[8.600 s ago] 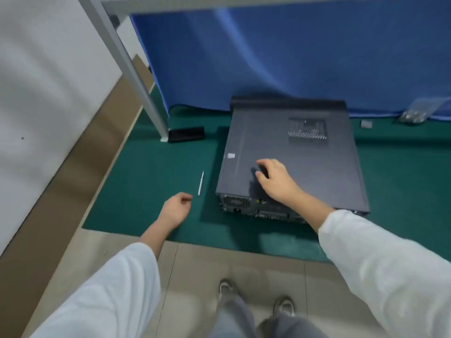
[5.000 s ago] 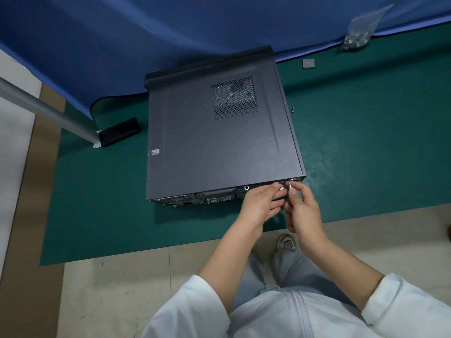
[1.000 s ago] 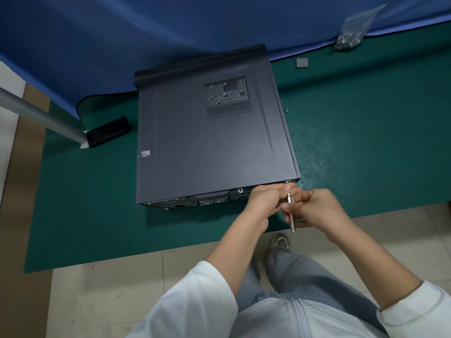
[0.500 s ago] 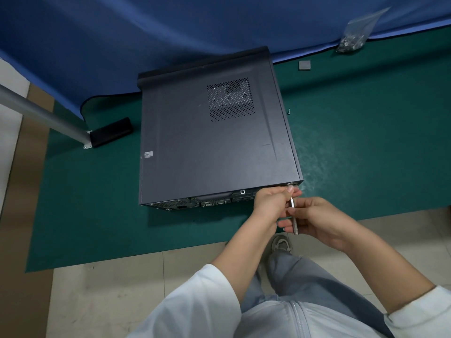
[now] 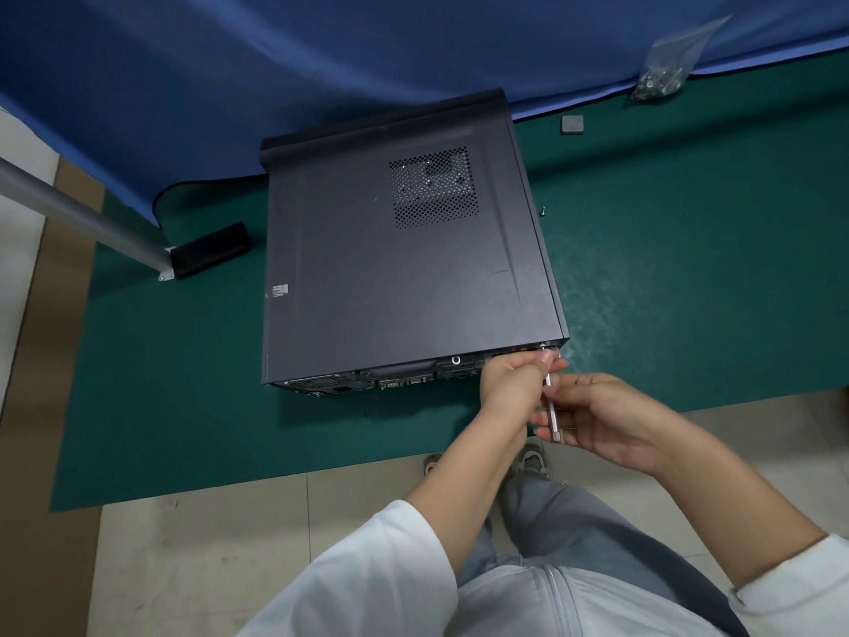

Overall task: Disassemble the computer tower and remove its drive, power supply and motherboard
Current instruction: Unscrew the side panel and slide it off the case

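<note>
A dark grey computer tower [image 5: 404,255] lies flat on its side in the middle of the frame, on a green mat [image 5: 689,278] spread over a pale tiled floor [image 5: 206,544]. Its far end sits against a hanging blue cloth [image 5: 275,62] along the top of the frame; its near end, with the rear ports, faces the person. Open mat surrounds the case on the left, right and near sides, with the widest stretch to the right. A grey metal leg [image 5: 82,218] slants in from the left edge, ending beside a small black block [image 5: 211,249] left of the case. In the upper right lie a clear bag of screws [image 5: 666,71] and a small grey square [image 5: 572,124]; a loose screw [image 5: 543,210] rests just beside the case's right edge. At the near right corner of the case, the left hand [image 5: 514,383] reaches forward with fingers curled, pinching the upper end of a slim silver screwdriver [image 5: 551,406] where its tip meets the rear panel. The right hand [image 5: 602,420] comes in from the lower right, palm turned left, fingers loosely curled around the tool's lower shaft. Both forearms are bare below pushed-up white sleeves. A small white label [image 5: 280,290] sits on the case's left side; its writing is too small to read.
</note>
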The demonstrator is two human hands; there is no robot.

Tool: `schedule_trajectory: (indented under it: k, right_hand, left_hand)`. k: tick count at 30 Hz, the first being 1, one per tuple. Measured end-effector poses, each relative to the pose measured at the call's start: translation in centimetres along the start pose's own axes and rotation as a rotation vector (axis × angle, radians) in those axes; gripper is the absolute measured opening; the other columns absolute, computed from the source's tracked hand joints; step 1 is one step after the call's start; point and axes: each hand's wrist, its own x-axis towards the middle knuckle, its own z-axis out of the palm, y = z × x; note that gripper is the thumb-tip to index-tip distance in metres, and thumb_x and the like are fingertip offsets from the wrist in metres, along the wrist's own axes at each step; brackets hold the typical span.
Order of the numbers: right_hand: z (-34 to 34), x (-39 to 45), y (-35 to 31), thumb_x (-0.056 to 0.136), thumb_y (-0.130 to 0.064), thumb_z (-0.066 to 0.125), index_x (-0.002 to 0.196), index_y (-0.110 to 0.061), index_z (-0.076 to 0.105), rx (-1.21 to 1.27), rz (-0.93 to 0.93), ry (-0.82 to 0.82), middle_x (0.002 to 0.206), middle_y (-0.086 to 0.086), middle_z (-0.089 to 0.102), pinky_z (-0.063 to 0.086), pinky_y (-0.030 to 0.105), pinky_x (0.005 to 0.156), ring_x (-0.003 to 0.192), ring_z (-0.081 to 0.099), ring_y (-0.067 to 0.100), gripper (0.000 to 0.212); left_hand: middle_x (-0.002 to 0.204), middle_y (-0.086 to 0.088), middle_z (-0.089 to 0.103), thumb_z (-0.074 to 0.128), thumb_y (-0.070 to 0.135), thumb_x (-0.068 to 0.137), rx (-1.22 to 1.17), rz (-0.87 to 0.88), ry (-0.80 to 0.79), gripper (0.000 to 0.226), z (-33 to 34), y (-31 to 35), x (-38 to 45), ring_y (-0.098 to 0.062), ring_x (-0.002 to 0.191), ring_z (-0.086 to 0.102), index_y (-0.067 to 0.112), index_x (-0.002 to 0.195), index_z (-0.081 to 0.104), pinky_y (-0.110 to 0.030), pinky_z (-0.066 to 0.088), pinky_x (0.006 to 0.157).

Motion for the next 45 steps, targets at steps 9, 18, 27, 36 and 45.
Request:
schedule_trajectory:
  k: [9, 18, 27, 36, 45]
  right_hand:
    - [0.7, 0.2, 0.2, 0.085, -0.004, 0.067, 0.090, -0.006, 0.057, -0.261, -0.085, 0.162, 0.070, 0.007, 0.070, 0.053, 0.027, 0.054, 0.059, 0.067, 0.015, 0.011]
    - [1.2, -0.1, -0.5, 0.096, 0.005, 0.041, 0.092, 0.002, 0.062, -0.179, -0.003, 0.081, 0.079, 0.014, 0.067, 0.058, 0.033, 0.061, 0.063, 0.066, 0.021, 0.021]
    - [0.9, 0.1, 0.0, 0.084, -0.004, 0.068, 0.082, -0.007, 0.056, -0.342, -0.095, 0.217, 0.064, 0.005, 0.065, 0.055, 0.029, 0.057, 0.058, 0.065, 0.016, 0.013]
    - [0.0, -0.2, 0.0, 0.095, 0.003, 0.046, 0.097, 0.001, 0.064, -0.166, -0.015, 0.085, 0.082, 0.012, 0.070, 0.057, 0.033, 0.063, 0.066, 0.067, 0.019, 0.017]
    - [0.6, 0.0, 0.3, 0.088, -0.001, 0.061, 0.084, -0.001, 0.061, -0.236, -0.063, 0.146, 0.070, 0.011, 0.063, 0.058, 0.033, 0.063, 0.060, 0.063, 0.018, 0.004]
  left_hand:
    - [0.079, -0.002, 0.069, 0.074, 0.018, 0.081, -0.010, -0.020, -0.013, 0.029, -0.9, 0.5, 0.2, -0.010, 0.058, 0.060, -0.001, 0.102, 0.069, -0.015, 0.041, 0.044]
    - [0.074, 0.004, 0.070, 0.061, 0.015, 0.092, -0.095, -0.032, -0.065, 0.012, -0.9, 0.1, 0.4, -0.005, 0.055, 0.066, 0.007, 0.086, 0.067, -0.017, 0.052, 0.050]
    - [0.100, -0.013, 0.071, 0.076, 0.016, 0.079, -0.063, 0.011, -0.018, 0.035, -1.1, -0.1, 0.2, -0.019, 0.086, 0.067, 0.001, 0.108, 0.066, -0.025, 0.055, 0.077]
    - [0.083, 0.003, 0.070, 0.057, 0.018, 0.094, -0.114, -0.035, -0.038, 0.020, -0.3, -0.3, 0.0, -0.002, 0.054, 0.065, 0.003, 0.103, 0.067, -0.015, 0.051, 0.049]
    - [0.076, 0.002, 0.070, 0.072, 0.017, 0.083, -0.030, -0.008, -0.025, 0.018, -1.0, 0.2, 0.1, -0.001, 0.055, 0.063, 0.004, 0.095, 0.071, -0.011, 0.044, 0.046]
